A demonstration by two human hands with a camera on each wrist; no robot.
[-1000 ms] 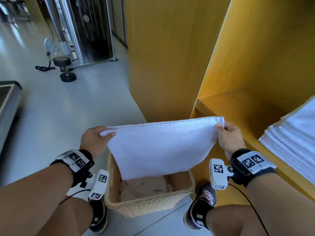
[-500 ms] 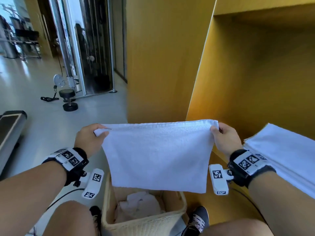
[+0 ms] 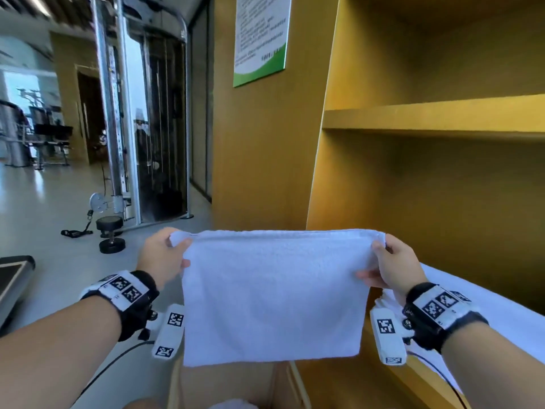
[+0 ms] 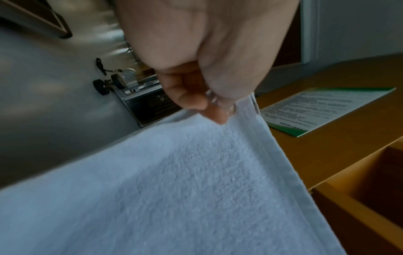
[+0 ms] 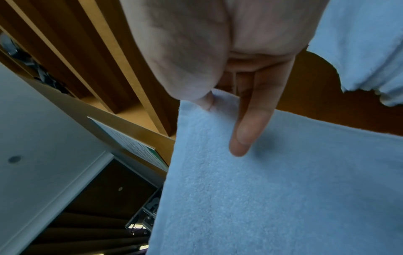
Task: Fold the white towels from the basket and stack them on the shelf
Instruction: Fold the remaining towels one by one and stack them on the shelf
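Grey gym flooring (image 3: pixel 53 208) stretches off to our left, with a chrome cable machine (image 3: pixel 138 113) and a black dumbbell (image 3: pixel 110 234) standing well clear of us. Our left hand (image 3: pixel 163 256) pinches the upper left corner of the white terry towel (image 3: pixel 272 293) between thumb and curled fingers; the left wrist view shows that pinch right at the hem. The towel hangs flat and taut between our hands, apparently already doubled once, above the pale woven basket (image 3: pixel 177 385), whose rim just shows at the bottom. Our right hand (image 3: pixel 393 265) grips the opposite top corner, thumb in front, one finger lying straight along the cloth. We judge the folding is midway: next we likely bring the two corners together, then turn right. Beside our right wrist lies the stack of folded white towels (image 3: pixel 501 314) on the mustard-yellow wooden shelf (image 3: pixel 442 116). Nothing blocks that path, though the wrist cables could snag.
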